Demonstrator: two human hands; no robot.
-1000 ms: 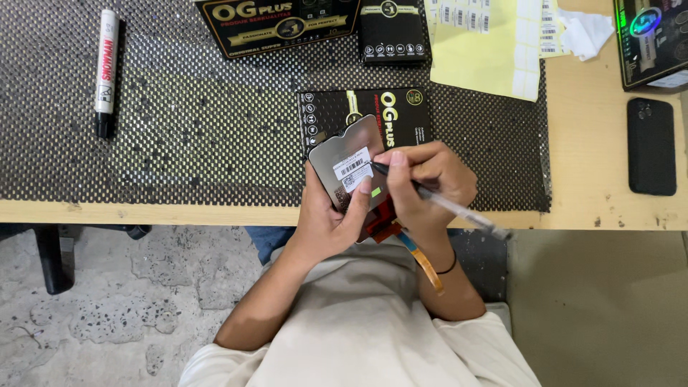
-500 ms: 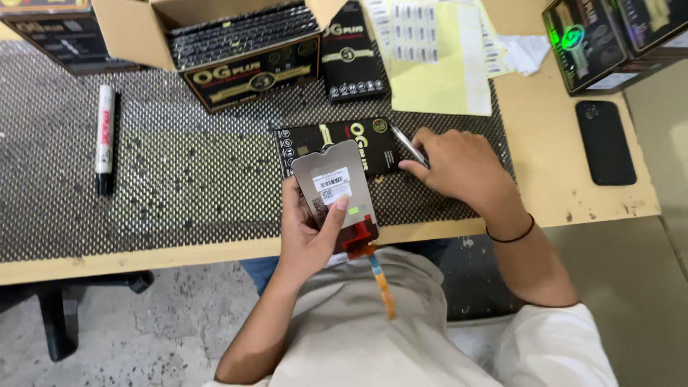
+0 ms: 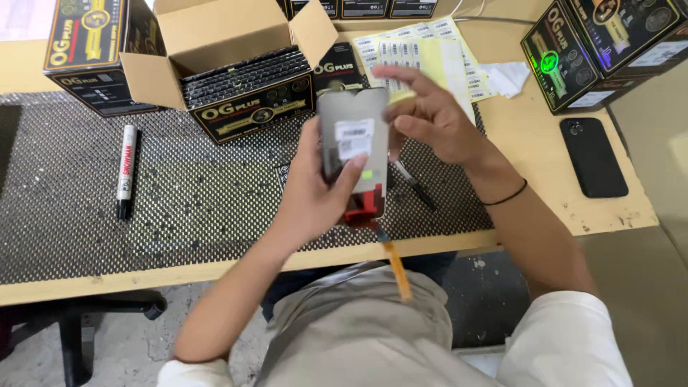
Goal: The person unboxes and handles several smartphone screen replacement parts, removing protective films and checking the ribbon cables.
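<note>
- Over the near edge of the desk (image 3: 545, 154), the left hand (image 3: 315, 193) holds a grey phone screen panel (image 3: 353, 154) upright, with its grip closed around the panel's left edge and the thumb pressed on the white barcode sticker on its back.
- The right hand (image 3: 430, 118) hovers just right of the panel's top, fingers loosely spread with nothing clearly in them; it's blurred, so I can't tell if a small sticker sits on a fingertip.
- Risk, as I see it: the panel is pinched from one side only, out over the desk edge, so a slip would drop it toward the lap or floor.
- The orange ribbon cable (image 3: 395, 269) dangles free below the panel and could snag or crease on the desk edge.
- A thumb squeezing hard on thin glass could flex it.
- Counts: one white marker (image 3: 126, 172) at the left on the black mesh mat (image 3: 201, 208), and one thin pen (image 3: 414, 185) lying just right of the panel.
- One open carton (image 3: 244, 72) of slim black boxes, one yellow label sheet (image 3: 430, 50) far behind, one black phone (image 3: 593, 156) at right.
- Closed printed boxes: one far left, two far right, plus a few cropped along the far edge.
</note>
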